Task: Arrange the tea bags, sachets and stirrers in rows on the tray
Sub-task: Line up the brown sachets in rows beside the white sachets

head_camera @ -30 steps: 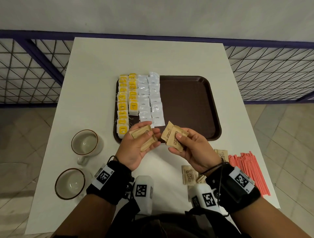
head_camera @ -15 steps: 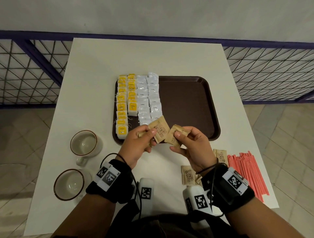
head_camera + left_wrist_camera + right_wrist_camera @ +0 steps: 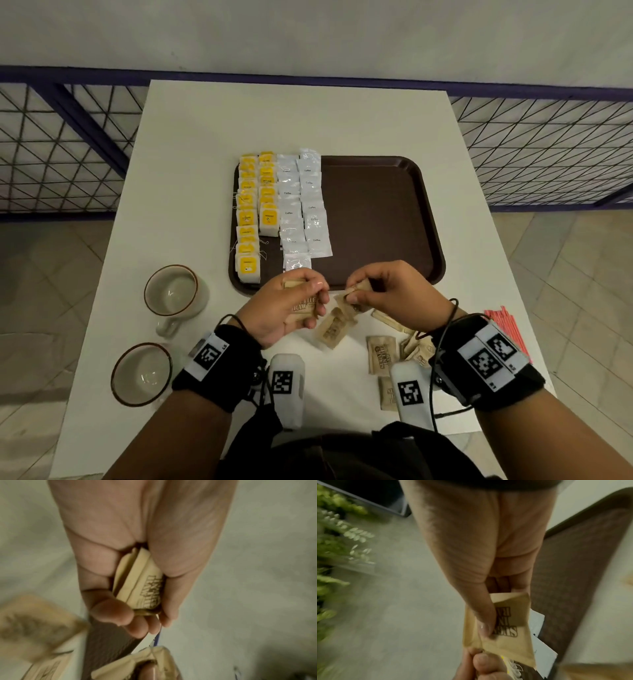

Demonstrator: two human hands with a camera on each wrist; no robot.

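Flanking both grips point(image 3: 287, 305) point(image 3: 387, 291), each pinching brown sachets point(image 3: 303, 308): two cups point(image 3: 174, 291), loose sachets point(image 3: 382, 353), red stirrers point(image 3: 507, 329).

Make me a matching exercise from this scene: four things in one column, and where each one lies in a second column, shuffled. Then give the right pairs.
Things:
1. yellow tea bags
2. white coffee sachets
3. red stirrers
4. two cups

Places:
A. on the table, right of the right hand
B. on the table, left of the left hand
C. leftmost rows on the tray
D. on the tray, just right of the yellow rows

Pairs: 1-C, 2-D, 3-A, 4-B
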